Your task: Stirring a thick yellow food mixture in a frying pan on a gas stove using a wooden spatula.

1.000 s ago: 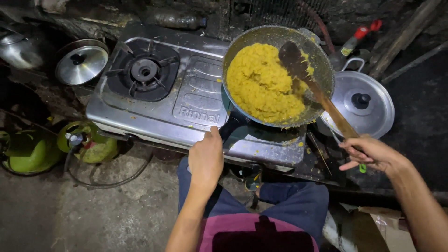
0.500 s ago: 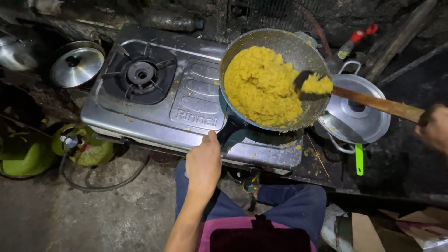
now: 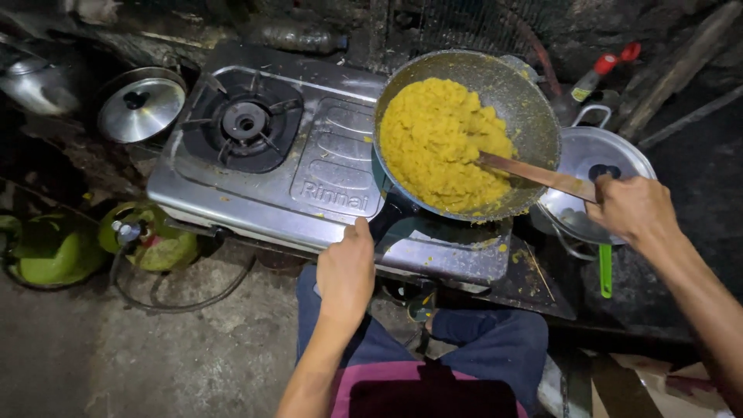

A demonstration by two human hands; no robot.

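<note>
The left hand (image 3: 346, 271) grips the pan (image 3: 467, 131) by its dark handle at the stove's (image 3: 271, 186) front edge, fingers wrapped round it. The right hand (image 3: 631, 207) holds the wooden spatula (image 3: 534, 174), fingers closed on its shaft, the blade buried in the yellow mash (image 3: 441, 143) that fills the pan on the right burner.

The mash is heaped high toward the left wall, so a hard push could tip lumps over the rim; crumbs already lie on the stove's front right corner. If the left hand slackens, the pan might slide off the burner.

Embossed lettering sits on the stove's middle panel. A red-capped bottle (image 3: 607, 68) stands behind a lidded pot (image 3: 596, 166) at the right. Green gas cylinders (image 3: 151, 240) stand on the floor, left.
</note>
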